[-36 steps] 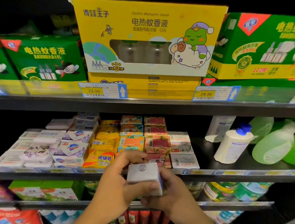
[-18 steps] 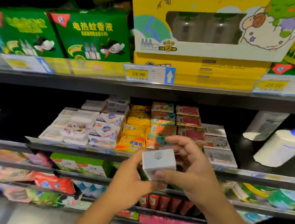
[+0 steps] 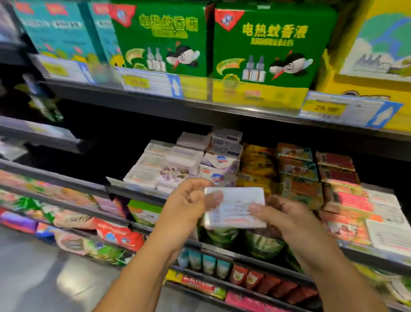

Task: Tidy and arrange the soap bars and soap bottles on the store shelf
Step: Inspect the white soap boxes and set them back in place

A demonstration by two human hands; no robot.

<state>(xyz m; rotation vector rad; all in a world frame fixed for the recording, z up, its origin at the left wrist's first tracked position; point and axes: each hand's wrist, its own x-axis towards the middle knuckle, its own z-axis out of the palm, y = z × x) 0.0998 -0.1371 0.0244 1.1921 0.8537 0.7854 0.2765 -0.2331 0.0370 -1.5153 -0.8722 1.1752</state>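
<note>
Head view: the left hand (image 3: 190, 204) and right hand (image 3: 283, 217) each pinch one end of a white soap bar (image 3: 236, 208), held flat in front of the soap shelf (image 3: 374, 255), just before the stacked soap boxes (image 3: 173, 168). Step in hand, by judgement: orienting the bar for restocking. Next move calls for selecting the matching white stack and seating the bar squarely on it.

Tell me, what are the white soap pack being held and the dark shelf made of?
The white soap pack: probably thin printed card or paper, matte, with crisp folded edges. The dark shelf: likely painted metal; its thin straight front edge shows a dull sheen.
</note>
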